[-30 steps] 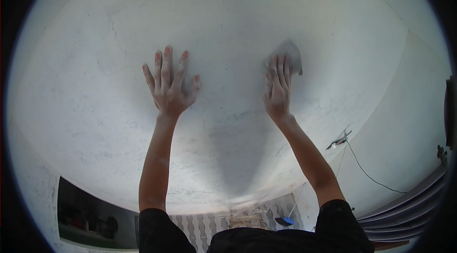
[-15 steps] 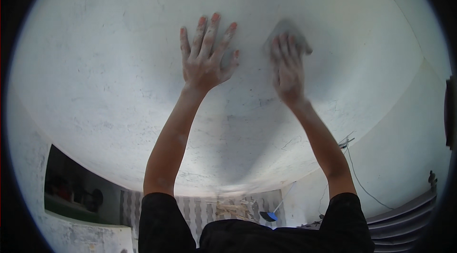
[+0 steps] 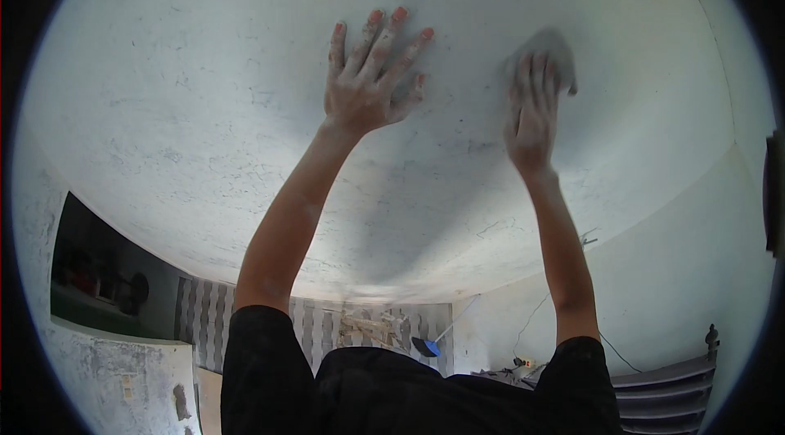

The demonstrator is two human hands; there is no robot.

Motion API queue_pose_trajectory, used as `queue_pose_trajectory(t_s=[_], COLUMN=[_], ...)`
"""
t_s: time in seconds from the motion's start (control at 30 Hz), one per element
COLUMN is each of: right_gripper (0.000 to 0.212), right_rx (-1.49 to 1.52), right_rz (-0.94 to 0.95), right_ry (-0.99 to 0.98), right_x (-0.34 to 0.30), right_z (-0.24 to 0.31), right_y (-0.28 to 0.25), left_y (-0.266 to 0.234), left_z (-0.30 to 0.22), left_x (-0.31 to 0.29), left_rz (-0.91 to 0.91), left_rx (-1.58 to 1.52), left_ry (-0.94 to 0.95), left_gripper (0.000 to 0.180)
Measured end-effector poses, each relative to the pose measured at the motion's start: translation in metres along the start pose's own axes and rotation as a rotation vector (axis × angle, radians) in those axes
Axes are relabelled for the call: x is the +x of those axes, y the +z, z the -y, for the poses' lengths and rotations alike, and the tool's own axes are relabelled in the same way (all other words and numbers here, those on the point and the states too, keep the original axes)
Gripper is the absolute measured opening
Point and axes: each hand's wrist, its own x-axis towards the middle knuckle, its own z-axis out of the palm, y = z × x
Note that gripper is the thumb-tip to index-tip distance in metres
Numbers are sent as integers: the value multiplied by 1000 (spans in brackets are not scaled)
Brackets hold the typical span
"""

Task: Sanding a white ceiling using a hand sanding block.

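Note:
Both my arms reach up to a pale, blotchy plastered wall (image 3: pixel 245 165) with fine dark cracks and scuffs. My left hand (image 3: pixel 372 75) lies against it with fingers spread, holding nothing; whitish dust coats the skin and the fingertips look reddish. Off to its right, my right hand (image 3: pixel 533 112), equally dusty, presses a dark grey sheet of sandpaper (image 3: pixel 558 44) against the surface. The sheet shows past the fingertips and on the right side, where one corner curls; its middle is hidden under the fingers, which look slightly blurred.
At lower left a dark opening (image 3: pixel 106 271) cuts into the wall. Patterned grey curtains (image 3: pixel 311 333), stacked wood pieces (image 3: pixel 368 330) and a blue broom (image 3: pixel 426 347) appear beyond my torso. Dark slatted furniture (image 3: pixel 662 390) stands at lower right, near a hanging cable (image 3: pixel 619 353).
My right hand has slid rightward along the wall with the sandpaper, widening the gap between my hands. My left hand stays flat on the wall, while the whole view has shifted somewhat.

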Motion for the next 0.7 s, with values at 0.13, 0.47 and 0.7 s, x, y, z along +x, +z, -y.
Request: queue_pose_trajectory(t_s=[0.13, 0.47, 0.7], right_gripper=[48, 49, 47], right_rx=[109, 36, 72], right_rz=[-182, -89, -190], right_ry=[86, 36, 135], right_x=[40, 19, 20], right_z=[9, 14, 28], right_y=[-8, 3, 22], left_y=[-1, -4, -3], left_z=[2, 1, 4], left_x=[2, -2, -4], left_rz=[-21, -23, -22], left_rx=[-17, 18, 10], left_ry=[32, -18, -18], left_gripper=[51, 48, 46])
